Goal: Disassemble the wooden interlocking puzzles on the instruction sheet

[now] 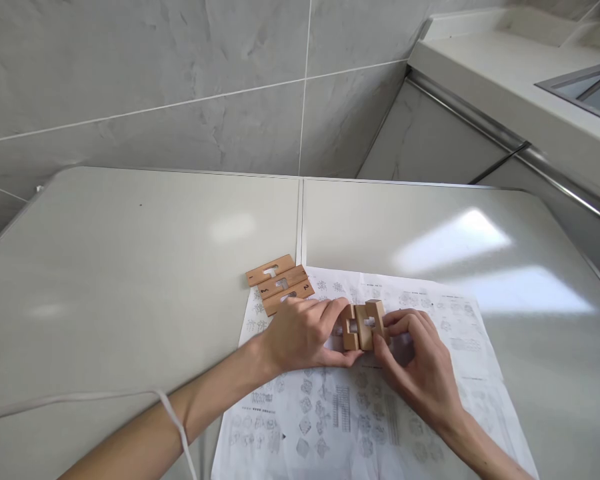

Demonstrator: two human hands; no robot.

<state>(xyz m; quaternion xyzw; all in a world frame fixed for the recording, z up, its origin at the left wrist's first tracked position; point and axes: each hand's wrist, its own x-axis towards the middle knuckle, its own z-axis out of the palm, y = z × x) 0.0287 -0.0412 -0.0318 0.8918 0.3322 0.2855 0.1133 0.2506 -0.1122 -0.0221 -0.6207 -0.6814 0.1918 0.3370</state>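
Note:
Between my two hands, over the printed sheet (340,420), several notched wooden puzzle pieces (364,330) stand side by side. My left hand (307,331) grips their left side, forefinger at the top and thumb along the bottom. On the right side, my right hand (420,360) pinches the end piece between thumb and fingers. Beyond my left hand lie more flat wooden puzzle pieces (279,283) with cut-out slots and inked numbers. My left hand partly covers the nearest of these.
A pale folding table (130,287) with a centre seam carries everything. The sheet bears rows of small diagrams. A white cord (105,396) crosses my left forearm. Behind rises a grey tiled wall (190,67), with a white counter (520,73) at the right.

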